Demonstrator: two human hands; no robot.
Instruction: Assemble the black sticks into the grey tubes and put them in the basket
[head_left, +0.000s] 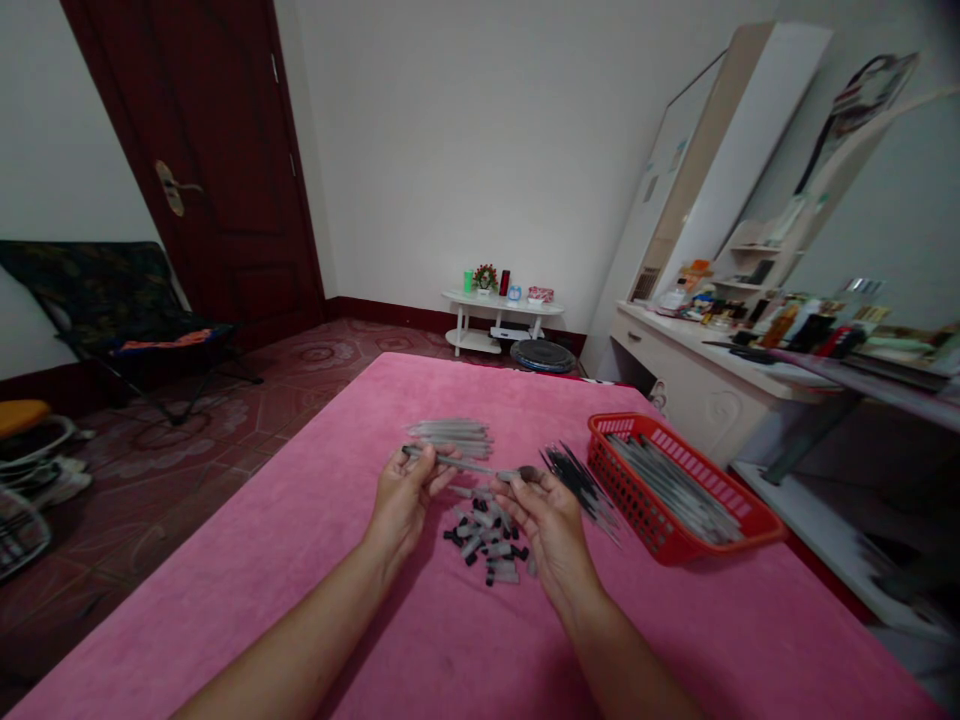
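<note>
My left hand [403,497] pinches a slim grey pen [471,464] by its dark end, its other end pointing to the right. In my right hand [553,522] is a translucent pen cap [508,476], held close to the pen's tip; whether the two touch I cannot tell. Below and between the hands lies a loose pile of clear pen caps [491,548] with black ends. Just beyond my left hand is a row of pale grey pens [454,432]. To the right of my right hand, thin black pen parts [574,478] lie in a bundle.
A red plastic basket [651,528] holding many grey pen barrels [679,485] stands at the right on the pink cloth-covered table [300,590]. Beyond are a small white shelf table [469,347], a cluttered dressing table [694,375], a folding chair [112,300] and a dark red door [217,200].
</note>
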